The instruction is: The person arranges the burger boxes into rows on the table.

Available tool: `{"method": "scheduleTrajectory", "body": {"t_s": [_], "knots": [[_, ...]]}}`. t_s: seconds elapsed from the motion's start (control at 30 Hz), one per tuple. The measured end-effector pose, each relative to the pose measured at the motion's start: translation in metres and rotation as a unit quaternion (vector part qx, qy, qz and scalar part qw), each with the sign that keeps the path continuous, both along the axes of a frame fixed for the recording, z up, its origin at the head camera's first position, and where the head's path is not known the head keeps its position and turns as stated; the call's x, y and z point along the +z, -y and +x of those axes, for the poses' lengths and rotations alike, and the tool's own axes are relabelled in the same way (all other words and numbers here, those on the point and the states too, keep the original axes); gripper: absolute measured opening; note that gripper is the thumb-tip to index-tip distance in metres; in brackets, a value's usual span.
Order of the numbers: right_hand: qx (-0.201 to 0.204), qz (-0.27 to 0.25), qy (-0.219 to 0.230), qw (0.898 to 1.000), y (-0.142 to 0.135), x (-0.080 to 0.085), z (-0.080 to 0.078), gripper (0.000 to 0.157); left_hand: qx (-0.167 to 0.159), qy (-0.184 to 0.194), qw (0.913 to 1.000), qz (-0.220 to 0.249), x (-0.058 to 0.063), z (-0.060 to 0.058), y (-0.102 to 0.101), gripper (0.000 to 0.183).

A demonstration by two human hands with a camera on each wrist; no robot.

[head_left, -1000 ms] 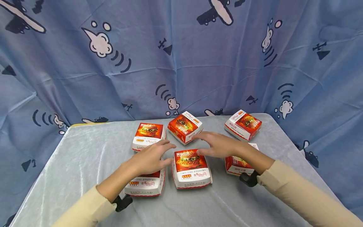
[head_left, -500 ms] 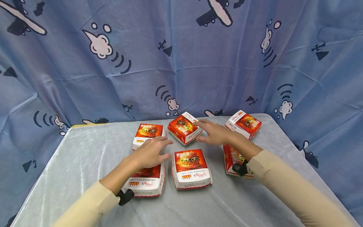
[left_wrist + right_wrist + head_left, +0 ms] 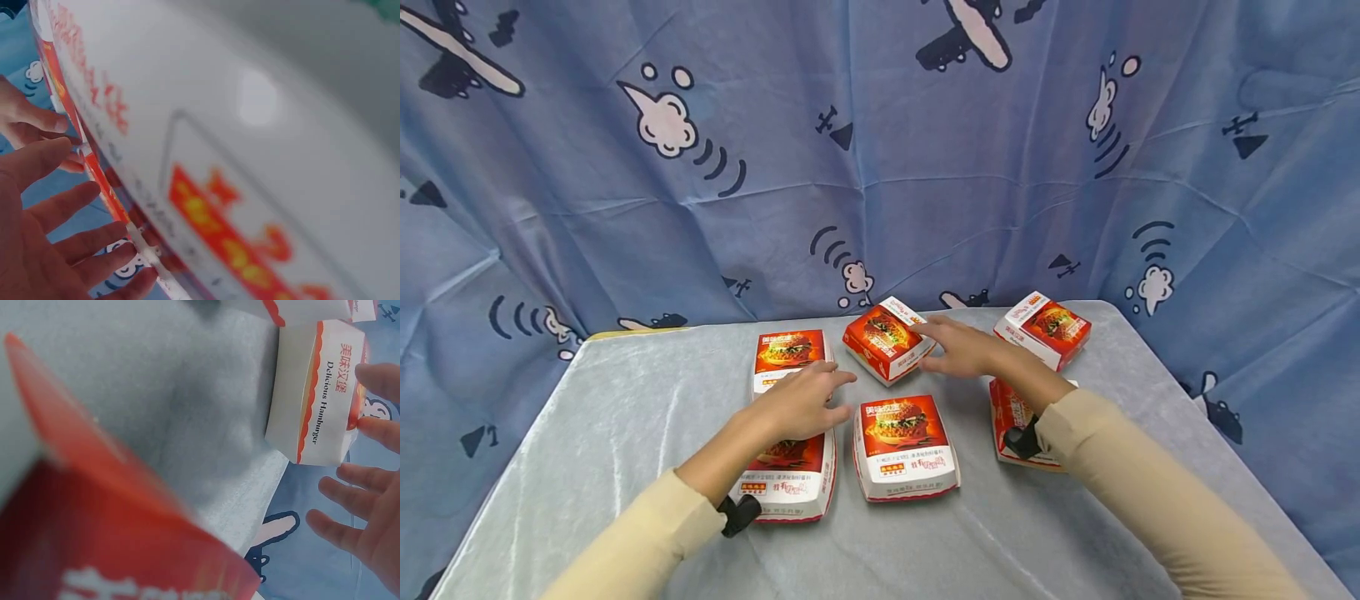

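My left hand point(image 3: 797, 402) is held with its fingers spread above the two left burger boxes. Its fingers overlap the front part of the back-left burger box point(image 3: 790, 352); contact is hard to make out. Under the wrist is the front-left burger box point(image 3: 786, 487), partly hidden. My right hand point(image 3: 961, 346), fingers extended, is at the right side of the back-middle burger box point(image 3: 886, 335); whether it touches cannot be told. In the right wrist view, the fingers point(image 3: 344, 494) are spread near a burger box point(image 3: 325, 394). Neither hand grips anything.
Between the hands is the front-middle burger box point(image 3: 904, 454). On the right are a back burger box point(image 3: 1051, 323) and a tilted front one point(image 3: 1006, 408), partly under my right forearm. All lie on a grey cloth-covered table point(image 3: 617, 417) before a blue patterned curtain point(image 3: 775, 100).
My right hand has moved back from the front-middle box to the back-middle one. The front-right box has tilted or turned under that forearm. The back-left box has shifted slightly left.
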State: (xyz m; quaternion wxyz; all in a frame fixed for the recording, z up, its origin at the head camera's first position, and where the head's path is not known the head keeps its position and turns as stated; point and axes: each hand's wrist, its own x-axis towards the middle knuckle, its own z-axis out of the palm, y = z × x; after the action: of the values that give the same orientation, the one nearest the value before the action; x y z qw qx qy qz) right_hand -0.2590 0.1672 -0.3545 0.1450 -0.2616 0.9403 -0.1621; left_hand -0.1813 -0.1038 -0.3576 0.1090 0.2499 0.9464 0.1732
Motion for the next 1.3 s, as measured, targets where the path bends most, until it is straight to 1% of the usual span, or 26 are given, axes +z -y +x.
{"method": "scheduleTrajectory", "body": {"t_s": [0.2,0.33,0.6,0.67,0.97,1.17,1.3], "knots": [[-0.005,0.003,0.008,1.000,0.001,-0.001,0.000,0.064,0.009,-0.013,0.9999,-0.004,0.002,-0.003,-0.004,0.047],[-0.012,0.008,0.010,1.000,0.001,-0.001,0.000,0.064,0.006,-0.031,0.9995,0.006,0.003,-0.006,-0.009,0.046],[-0.019,0.015,0.012,1.000,0.003,0.000,0.001,0.063,-0.003,-0.054,0.9984,0.017,0.006,-0.014,-0.022,0.046],[-0.020,0.018,0.012,1.000,0.004,0.000,0.001,0.063,-0.007,-0.054,0.9984,0.016,0.006,-0.016,-0.026,0.046],[-0.020,0.028,0.014,0.999,0.006,0.002,0.002,0.062,-0.015,-0.007,0.9997,-0.018,0.007,-0.025,-0.041,0.054],[-0.015,0.028,0.014,0.999,0.006,0.003,0.001,0.062,0.003,0.045,0.9988,-0.020,0.008,-0.032,-0.046,0.057],[-0.014,0.029,0.020,0.999,0.006,0.003,-0.001,0.061,0.002,0.072,0.9973,-0.017,0.008,-0.036,-0.048,0.059]]}}
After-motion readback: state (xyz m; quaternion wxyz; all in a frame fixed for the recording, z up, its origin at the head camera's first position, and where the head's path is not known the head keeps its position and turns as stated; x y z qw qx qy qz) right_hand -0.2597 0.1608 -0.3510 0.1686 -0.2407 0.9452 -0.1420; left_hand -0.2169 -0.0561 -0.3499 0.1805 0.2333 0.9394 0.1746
